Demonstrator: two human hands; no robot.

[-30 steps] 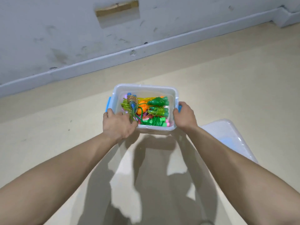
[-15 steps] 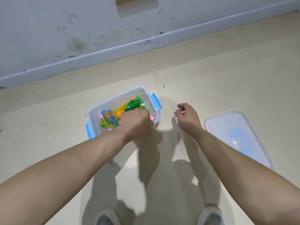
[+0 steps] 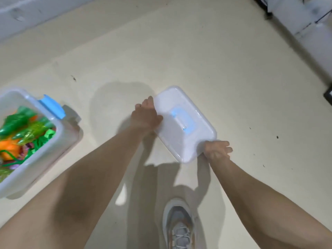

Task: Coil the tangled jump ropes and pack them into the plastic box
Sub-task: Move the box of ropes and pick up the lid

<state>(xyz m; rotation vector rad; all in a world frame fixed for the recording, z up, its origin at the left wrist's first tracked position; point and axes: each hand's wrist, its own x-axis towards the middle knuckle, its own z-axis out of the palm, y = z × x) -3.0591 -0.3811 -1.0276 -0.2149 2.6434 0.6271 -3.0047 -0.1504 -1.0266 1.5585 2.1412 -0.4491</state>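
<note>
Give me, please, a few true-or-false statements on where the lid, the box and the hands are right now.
1. Both hands hold the lid. True: the left hand grips the far edge of the lid, and the right hand grips its near corner.
2. The lid sits closed on the plastic box. False: the plastic box stands open to the left, apart from the lid.
3. The jump ropes lie inside the box. True.
4. The left hand grips the box's blue latch. False: the blue latch is untouched, and that hand is on the lid.
</note>
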